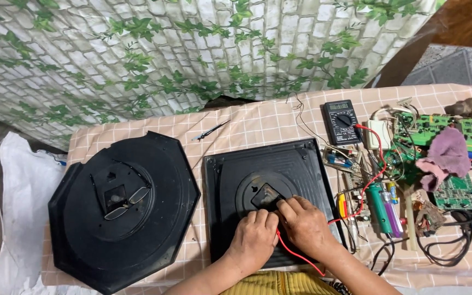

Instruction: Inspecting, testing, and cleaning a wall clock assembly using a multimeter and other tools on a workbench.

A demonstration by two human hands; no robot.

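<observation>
Here both hands met over the back of a square black wall clock (307,180) that lay face down on the checked tablecloth (258,123). The left hand (256,239) rested knuckles up, its fingers curled and pressed to the raised round panel just below the small clock movement (266,195) at the centre; whether it gripped anything could not be told. The right hand (304,223) sat touching it on the right, fingers bent down onto the edge of the same movement, seemingly pinching something small that the fingers hid. A red test lead (296,255) ran under the right wrist and curved off to the right.

Well to the left of the left hand lay an octagonal black clock back (83,235), also face down, with a pair of spectacles (128,202) resting on its centre. Beyond the hands, near the far edge of the cloth, lay a slim pen-like tool (210,131). Up and to the right of the right hand stood a black digital multimeter (342,121). Farther right were green circuit boards (443,128), a crumpled pink rag (444,157), a green-handled soldering iron (379,202) and tangled black wires (449,246). Behind the table hung a brick-and-ivy patterned sheet (192,49).
</observation>
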